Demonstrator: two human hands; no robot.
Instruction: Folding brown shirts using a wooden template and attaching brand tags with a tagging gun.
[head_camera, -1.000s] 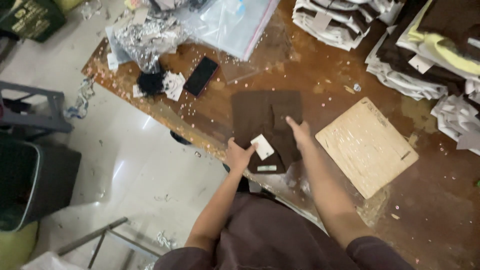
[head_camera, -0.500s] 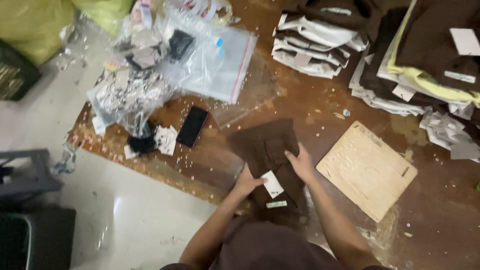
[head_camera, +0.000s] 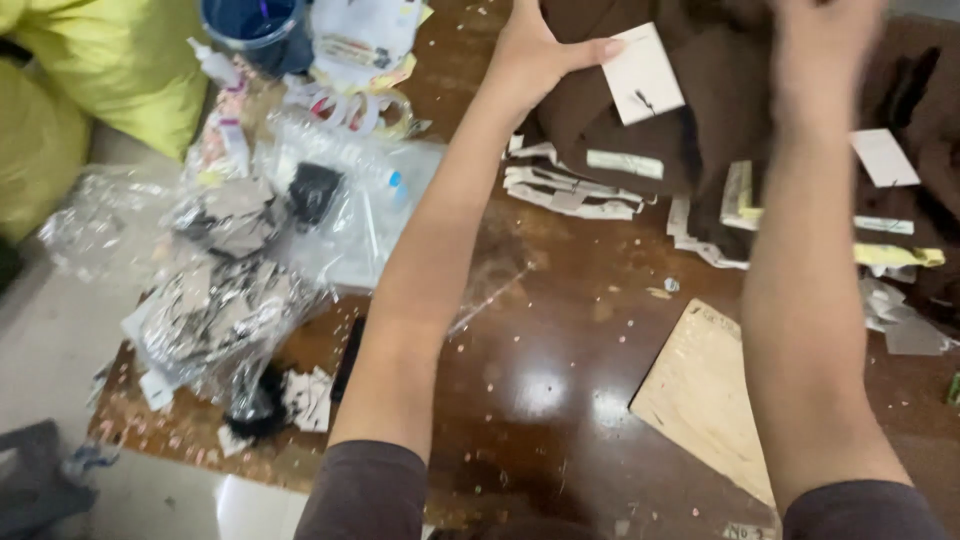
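Both my arms reach far across the brown wooden table (head_camera: 540, 400). My left hand (head_camera: 535, 50) grips a folded dark brown garment (head_camera: 700, 110) at its left edge, thumb beside a white hang tag (head_camera: 640, 70). My right hand (head_camera: 825, 45) is blurred and presses on the same garment from the right. The garment rests on top of stacks of folded clothes (head_camera: 590, 185) at the far side of the table.
A plywood board (head_camera: 710, 395) lies at the right front of the table. Clear plastic bags (head_camera: 300, 220) with tags and small dark items crowd the left side. A yellow bag (head_camera: 100, 80) and a blue cup (head_camera: 250, 25) stand at the far left.
Both hands have carried the folded brown garment from the near table edge up onto the far stacks. The view has tilted forward with the reach.
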